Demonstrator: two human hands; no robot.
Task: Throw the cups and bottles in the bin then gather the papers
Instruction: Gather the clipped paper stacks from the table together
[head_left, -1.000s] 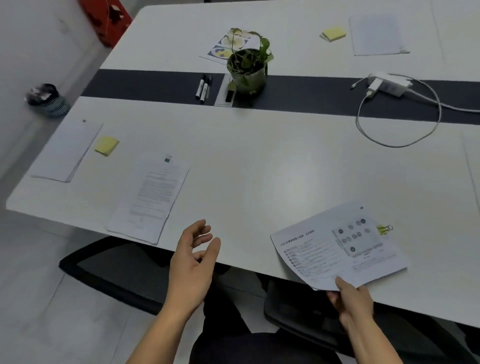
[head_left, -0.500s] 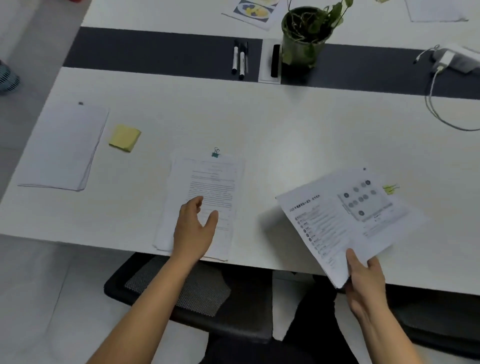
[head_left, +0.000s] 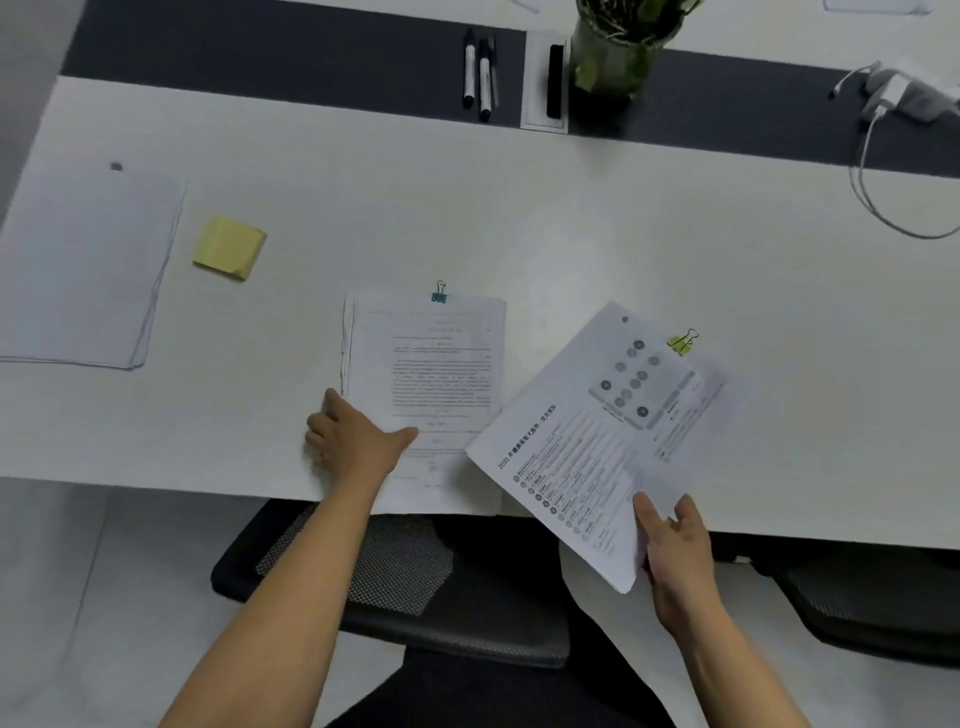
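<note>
Grips the clipped papers (head_left: 441, 374) with the left hand (head_left: 358, 441) at their near left edge, with fingers curled round the side and thumb laid flat on the top page. Has that stack flat on the table (head_left: 571, 234), near end at the table's edge, green clip (head_left: 439, 296) at the far end. Pinches a printed sheet (head_left: 597, 431) by its near corner with the right hand (head_left: 680, 545), thumb on top, fingers beneath. Holds it tilted just right of the stack, with a yellow clip (head_left: 683, 342) at its far side. Further left on the table: a blank stack (head_left: 83, 260) and yellow sticky notes (head_left: 228, 248), well apart from both hands.
</note>
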